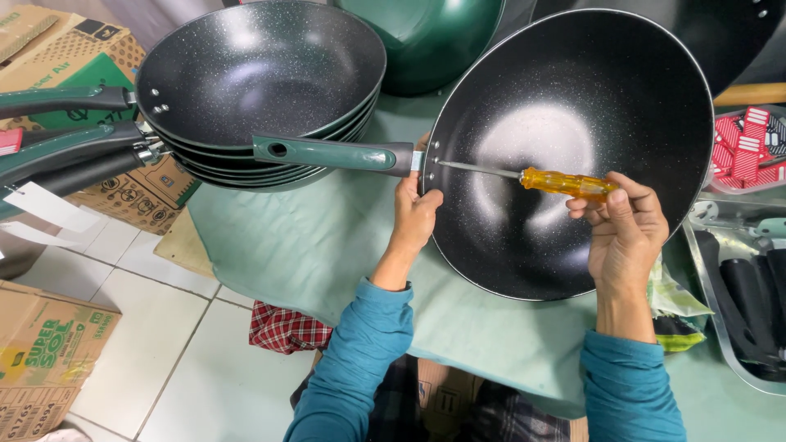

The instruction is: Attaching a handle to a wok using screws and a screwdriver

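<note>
Several brown cardboard boxes [49, 344] sit on the white tiled floor at far left, w/ more boxes up top left behind a stack of dark speckled nonstick woks with green handles [262, 82]. That stack rests on the pale green cloth-covered table [311, 237], handles poking out left.

Moving right: a loose green plastic wok handle [336, 153] is lined up against the rim of the big black speckled wok [573, 155], which is tilted up on its edge on the table, inside facing the cam. Left hand [416, 214] is clamped around the wok rim right where handle meets it, thumb on the inner side, fingers wrapped behind.

Inside the wok, a screwdriver with a clear orange plastic grip [565, 183] lies almost level, metal tip touching the rivet/screw spot at the rim by the handle. Right hand [624, 231] pinches the orange grip's end btw thumb and fingertips, other fingers curled in.

Both sleeves are teal. Far right: red plastic parts w/ white stripes [741, 147] in a pile, and below them a shiny metal tray holding black handles [749, 295].
</note>
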